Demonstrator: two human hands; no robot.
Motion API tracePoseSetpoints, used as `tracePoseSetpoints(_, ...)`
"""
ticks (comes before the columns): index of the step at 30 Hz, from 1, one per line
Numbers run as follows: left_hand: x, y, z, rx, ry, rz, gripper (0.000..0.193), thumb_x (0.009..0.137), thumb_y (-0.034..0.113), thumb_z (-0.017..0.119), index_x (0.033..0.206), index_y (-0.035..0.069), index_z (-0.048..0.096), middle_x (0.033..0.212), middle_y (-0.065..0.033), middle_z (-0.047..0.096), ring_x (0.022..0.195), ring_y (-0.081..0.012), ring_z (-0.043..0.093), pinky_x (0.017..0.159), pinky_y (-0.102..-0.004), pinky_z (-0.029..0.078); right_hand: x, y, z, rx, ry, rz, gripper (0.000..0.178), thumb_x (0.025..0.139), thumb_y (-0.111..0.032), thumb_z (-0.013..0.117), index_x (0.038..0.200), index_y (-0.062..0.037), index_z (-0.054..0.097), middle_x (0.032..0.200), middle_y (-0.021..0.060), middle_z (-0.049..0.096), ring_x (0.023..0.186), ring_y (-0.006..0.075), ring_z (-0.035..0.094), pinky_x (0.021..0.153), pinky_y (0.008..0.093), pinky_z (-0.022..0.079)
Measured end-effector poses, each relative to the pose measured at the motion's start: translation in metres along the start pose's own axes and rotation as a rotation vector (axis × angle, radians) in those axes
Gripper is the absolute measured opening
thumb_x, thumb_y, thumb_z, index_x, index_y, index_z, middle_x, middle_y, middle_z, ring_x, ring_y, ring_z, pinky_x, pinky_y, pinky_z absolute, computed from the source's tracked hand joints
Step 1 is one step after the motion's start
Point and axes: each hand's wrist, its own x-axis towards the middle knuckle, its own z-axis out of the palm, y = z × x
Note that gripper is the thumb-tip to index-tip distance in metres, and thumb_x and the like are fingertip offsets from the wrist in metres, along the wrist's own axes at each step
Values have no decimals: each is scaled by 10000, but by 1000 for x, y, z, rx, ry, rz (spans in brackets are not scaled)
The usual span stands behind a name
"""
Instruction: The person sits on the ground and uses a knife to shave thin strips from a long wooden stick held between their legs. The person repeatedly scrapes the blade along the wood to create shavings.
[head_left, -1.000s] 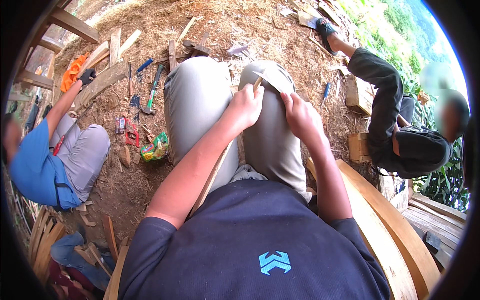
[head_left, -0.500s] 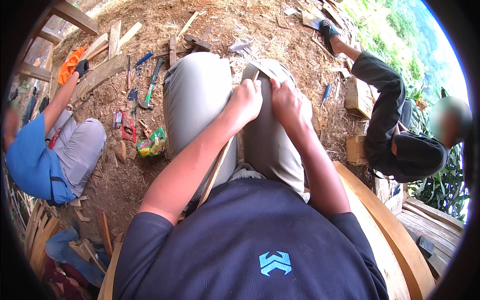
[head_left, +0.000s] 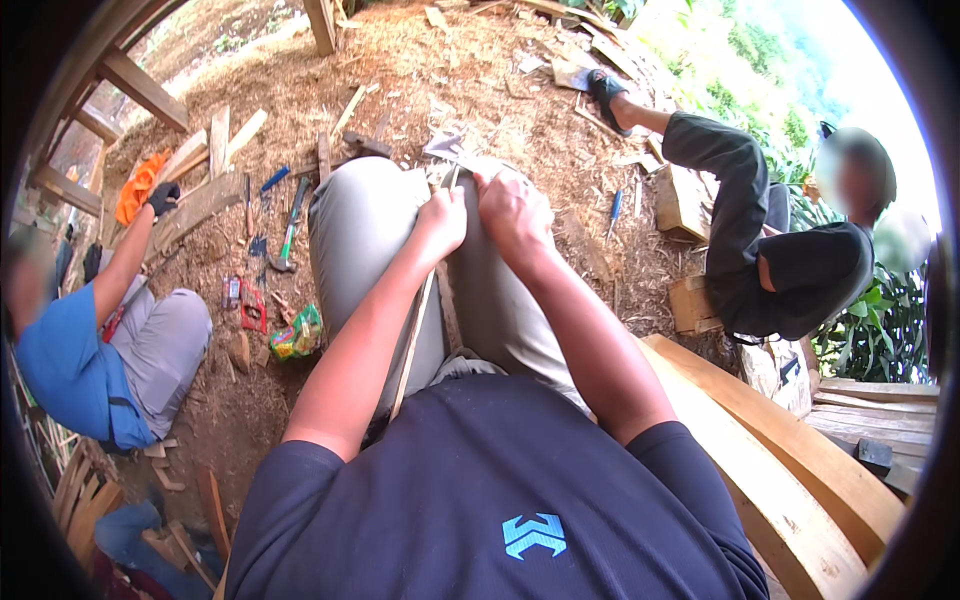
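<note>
My left hand is closed around a thin wooden strip, which runs back under my forearm to my waist. Its far tip pokes out just past my fingers, above my knees. Close beside it, my right hand is shut on what looks like a knife, its handle covered by my fingers. Only a pale, narrow bit of blade shows, crossing near the strip's tip. Both hands rest over my grey trouser legs.
A hammer, a colourful plastic packet and a blue-handled tool lie on shaving-covered ground. A person in blue is at left; another in dark clothes sits at right. Long curved timbers lie beside my right side.
My hands have come closer together, the right hand moving towards the left, and less blade shows. The whole view has shifted slightly, and the person at right sits more upright.
</note>
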Motion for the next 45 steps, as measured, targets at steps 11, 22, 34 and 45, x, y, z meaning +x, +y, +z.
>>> tracePoseSetpoints(11,11,0,-2,-159,-45,-120,516,1058,412,370,991,-55,579,692,-146,610,466,-267,581,446,-403,473,11,-4,1,-156,-86,13,616,1018,-591,411,1005,-53,712,918,177,750,872,324,747,651,472,587)
tracePoseSetpoints(22,-15,-19,10,-59,-117,54,575,1040,427,386,1066,-92,633,915,-319,673,909,-459,669,861,-523,515,74,27,9,-419,45,-83,378,1054,-301,411,1146,-63,689,1154,158,703,1006,300,717,688,575,584)
tracePoseSetpoints(34,-40,-22,8,-78,-26,259,402,1042,314,436,1086,-68,554,984,-339,640,986,-476,617,834,-531,496,-16,61,3,124,247,-145,440,1050,-466,397,1000,-58,555,820,254,690,812,440,682,746,547,511)
tracePoseSetpoints(45,-51,11,-1,-483,-263,-46,330,1050,327,463,988,3,489,687,-74,577,440,-155,523,403,-326,442,-53,86,-28,113,-72,-29,483,1041,-509,395,1063,-64,581,920,281,693,938,481,654,833,560,478)
